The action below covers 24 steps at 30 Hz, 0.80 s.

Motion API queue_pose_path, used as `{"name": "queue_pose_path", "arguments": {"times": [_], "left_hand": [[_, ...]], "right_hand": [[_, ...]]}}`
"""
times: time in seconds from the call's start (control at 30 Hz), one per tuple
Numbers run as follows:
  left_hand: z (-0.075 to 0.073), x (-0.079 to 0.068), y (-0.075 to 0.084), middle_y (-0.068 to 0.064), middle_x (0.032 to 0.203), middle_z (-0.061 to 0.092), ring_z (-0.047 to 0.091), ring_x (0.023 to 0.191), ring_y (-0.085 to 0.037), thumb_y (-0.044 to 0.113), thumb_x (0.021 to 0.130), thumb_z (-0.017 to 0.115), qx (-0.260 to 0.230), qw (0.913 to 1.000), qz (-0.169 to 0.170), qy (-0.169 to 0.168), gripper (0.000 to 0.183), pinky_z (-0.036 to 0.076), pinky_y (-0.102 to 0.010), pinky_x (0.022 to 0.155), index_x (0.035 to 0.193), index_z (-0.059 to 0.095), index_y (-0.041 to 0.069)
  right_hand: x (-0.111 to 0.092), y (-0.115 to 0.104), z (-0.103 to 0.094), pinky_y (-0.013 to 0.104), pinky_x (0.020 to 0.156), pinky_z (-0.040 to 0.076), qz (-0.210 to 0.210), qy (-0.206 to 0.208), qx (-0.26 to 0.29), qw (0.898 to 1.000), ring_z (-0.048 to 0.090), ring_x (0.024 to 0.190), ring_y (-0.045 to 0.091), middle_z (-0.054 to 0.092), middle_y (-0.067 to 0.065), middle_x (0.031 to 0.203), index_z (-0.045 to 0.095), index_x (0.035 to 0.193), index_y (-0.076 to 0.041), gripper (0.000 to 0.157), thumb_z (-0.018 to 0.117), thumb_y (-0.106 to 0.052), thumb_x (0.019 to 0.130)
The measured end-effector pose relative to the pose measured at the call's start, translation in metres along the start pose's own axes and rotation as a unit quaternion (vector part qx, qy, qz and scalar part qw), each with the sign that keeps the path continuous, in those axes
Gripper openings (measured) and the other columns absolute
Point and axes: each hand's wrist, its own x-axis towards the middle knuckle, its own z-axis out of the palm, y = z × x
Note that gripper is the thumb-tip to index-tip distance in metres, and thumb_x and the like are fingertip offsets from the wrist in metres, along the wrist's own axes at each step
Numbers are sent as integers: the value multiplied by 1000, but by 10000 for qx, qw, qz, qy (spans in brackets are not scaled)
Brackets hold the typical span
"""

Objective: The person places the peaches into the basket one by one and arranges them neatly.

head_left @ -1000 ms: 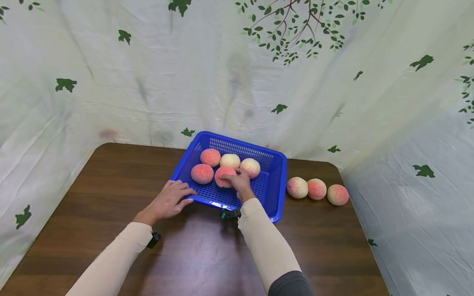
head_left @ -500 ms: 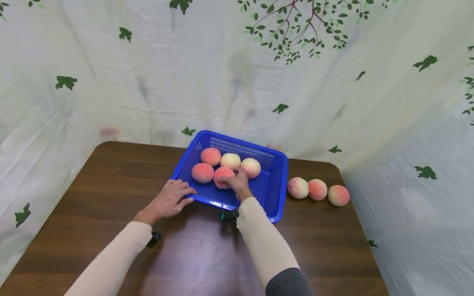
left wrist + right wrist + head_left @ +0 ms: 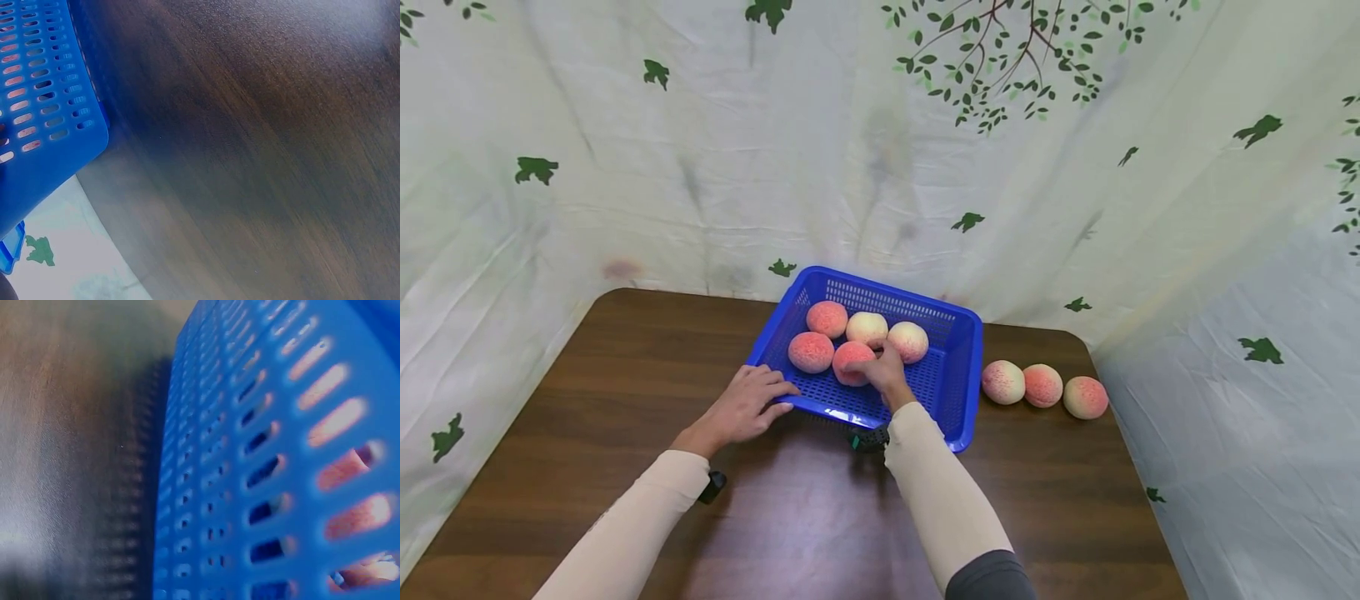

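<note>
The blue perforated plastic basket (image 3: 958,367) sits on the table with several pink and cream peaches in it. My left hand (image 3: 747,404) holds its near left corner, fingers over the rim and thumb on the outer side. My right hand (image 3: 889,372) reaches over the front rim and grips a pink peach (image 3: 850,363) from its right side; the palm side is hidden. Left of that lies another pink peach (image 3: 811,352), and behind are a pink peach (image 3: 827,319), a cream peach (image 3: 868,329) and a pale peach (image 3: 910,342). Both wrist views mostly show the basket's slotted wall (image 3: 237,450).
Right of the basket, three peaches stand in a row on the brown wooden table (image 3: 1045,492): a pale one (image 3: 1003,382), a pinker one (image 3: 1042,386) and one near the right edge (image 3: 1086,397). A white leaf-printed curtain (image 3: 865,167) hangs behind and at both sides.
The peach in my right hand shifts slightly left and toward me inside the basket. My left hand stays at the corner, and the other peaches keep their places.
</note>
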Motion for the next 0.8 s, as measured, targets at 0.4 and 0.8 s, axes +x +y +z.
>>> {"name": "queue_pose_path", "arguments": {"times": [0.4,0.8], "left_hand": [[1,0,-1,-1,93,62,51,89,-22,19,90,65,-32,9997,154,171,14,34,-45,86,102,69,13],[2,2,-1,0,92,62,52,89,-21,19,90,66,-16,9999,119,101,14,34,-45,86,102,70,13]], "right_hand": [[-9,-17,-41,49,98,40,73,-240,177,9995,45,125,38,45,24,133,47,132,-2,68,82,-9,74],[-22,-22,-107,49,98,40,-467,-213,709,9962,53,116,39,49,25,132,48,132,-2,56,73,-2,82]]}}
